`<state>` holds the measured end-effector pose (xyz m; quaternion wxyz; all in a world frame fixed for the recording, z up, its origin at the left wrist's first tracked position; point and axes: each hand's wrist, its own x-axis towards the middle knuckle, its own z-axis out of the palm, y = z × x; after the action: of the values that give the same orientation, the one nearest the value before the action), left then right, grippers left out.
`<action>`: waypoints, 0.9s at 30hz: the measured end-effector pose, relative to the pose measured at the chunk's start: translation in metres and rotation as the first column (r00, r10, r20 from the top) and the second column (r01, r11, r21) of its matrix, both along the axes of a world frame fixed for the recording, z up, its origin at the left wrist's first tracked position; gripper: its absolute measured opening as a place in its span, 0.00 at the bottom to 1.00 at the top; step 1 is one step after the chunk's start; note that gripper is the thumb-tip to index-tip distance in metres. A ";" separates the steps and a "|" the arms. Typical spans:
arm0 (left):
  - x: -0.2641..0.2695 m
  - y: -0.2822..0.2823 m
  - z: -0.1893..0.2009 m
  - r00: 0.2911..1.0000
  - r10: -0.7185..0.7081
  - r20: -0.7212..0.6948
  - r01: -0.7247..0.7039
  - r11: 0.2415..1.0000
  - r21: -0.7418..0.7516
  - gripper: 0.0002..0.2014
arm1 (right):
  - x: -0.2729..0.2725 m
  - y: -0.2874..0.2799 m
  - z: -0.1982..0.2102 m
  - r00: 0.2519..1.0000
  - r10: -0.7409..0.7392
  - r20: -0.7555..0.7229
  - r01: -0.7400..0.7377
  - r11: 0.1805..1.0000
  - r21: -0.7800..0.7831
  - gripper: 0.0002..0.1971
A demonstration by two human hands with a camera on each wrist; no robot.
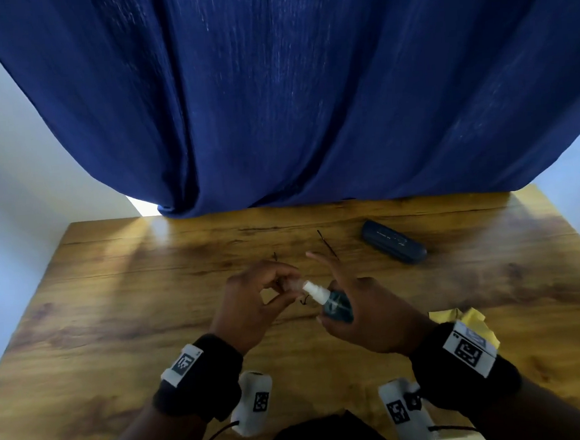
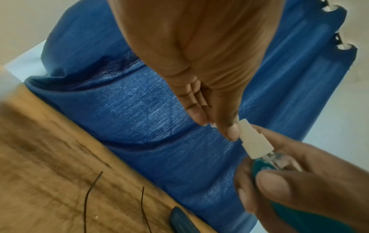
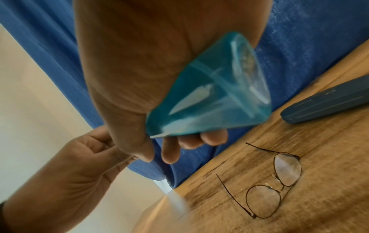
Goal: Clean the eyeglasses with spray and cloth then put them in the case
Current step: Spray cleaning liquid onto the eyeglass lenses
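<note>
My right hand (image 1: 367,317) grips a teal spray bottle (image 1: 337,307) above the table, tilted with its white nozzle (image 1: 316,292) toward the left. Its index finger is stretched out forward. My left hand (image 1: 253,301) pinches right at the nozzle (image 2: 247,138) tip, apparently on a small clear cap. The wire-framed eyeglasses (image 3: 279,181) lie unfolded on the table beneath the hands, mostly hidden in the head view. A dark blue glasses case (image 1: 393,241) lies closed at the back right. A crumpled yellow cloth (image 1: 474,320) sits behind my right wrist.
The wooden table (image 1: 150,298) runs back to a blue curtain (image 1: 273,100) that hangs along its far edge. White walls stand on both sides. Dark fabric (image 1: 331,437) shows at the table's near edge.
</note>
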<state>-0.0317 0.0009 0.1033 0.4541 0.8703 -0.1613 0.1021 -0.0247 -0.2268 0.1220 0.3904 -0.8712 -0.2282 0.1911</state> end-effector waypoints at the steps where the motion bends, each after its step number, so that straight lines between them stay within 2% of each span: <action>1: -0.002 -0.002 0.001 1.000 -0.025 0.018 0.025 1.000 0.009 0.14 | 0.002 -0.002 0.000 1.000 0.026 -0.012 -0.026 1.000 -0.006 0.50; 4: -0.006 -0.003 0.003 0.998 -0.053 0.017 0.052 0.997 0.061 0.14 | 0.006 -0.009 0.002 0.994 0.096 -0.045 -0.096 0.995 0.000 0.51; 6: -0.008 -0.007 0.005 0.998 -0.017 -0.064 0.020 0.999 0.046 0.12 | 0.009 -0.014 0.005 0.992 0.112 -0.052 -0.111 0.994 0.013 0.52; 7: -0.008 -0.010 0.007 0.989 0.012 -0.150 -0.019 0.999 -0.044 0.10 | 0.011 -0.016 0.006 0.993 0.101 -0.058 -0.100 0.995 0.028 0.52; 8: -0.008 -0.014 0.009 0.966 0.031 -0.258 -0.086 0.975 -0.204 0.08 | 0.012 -0.018 0.007 0.994 0.089 -0.063 -0.086 0.995 0.042 0.52; 10: -0.006 -0.023 0.014 0.914 0.018 -0.405 -0.234 0.840 -0.490 0.09 | 0.014 -0.021 0.009 0.995 0.080 -0.063 -0.076 0.996 0.056 0.53; 12: -0.005 -0.032 0.018 0.890 -0.017 -0.455 -0.285 0.758 -0.586 0.12 | 0.016 -0.020 0.011 0.995 0.084 -0.051 -0.081 0.995 0.061 0.55; 16: -0.008 -0.051 0.017 0.881 -0.077 -0.466 -0.238 0.779 -0.580 0.16 | 0.018 -0.018 0.012 0.998 0.038 -0.043 -0.033 0.994 0.105 0.59; 22: -0.008 -0.061 0.019 0.900 -0.015 -0.435 -0.245 0.809 -0.534 0.12 | 0.021 -0.022 0.014 0.999 0.013 -0.032 -0.009 0.992 0.127 0.59; 27: -0.003 -0.067 0.025 0.916 -0.053 -0.397 -0.229 0.745 -0.627 0.16 | 0.022 -0.021 0.027 0.979 0.020 -0.204 0.037 0.963 0.268 0.55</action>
<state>-0.0346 -0.0665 0.1282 0.7496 0.6616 0.0211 -0.0009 -0.0024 -0.2479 0.1488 0.5279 -0.7864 -0.2070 0.2450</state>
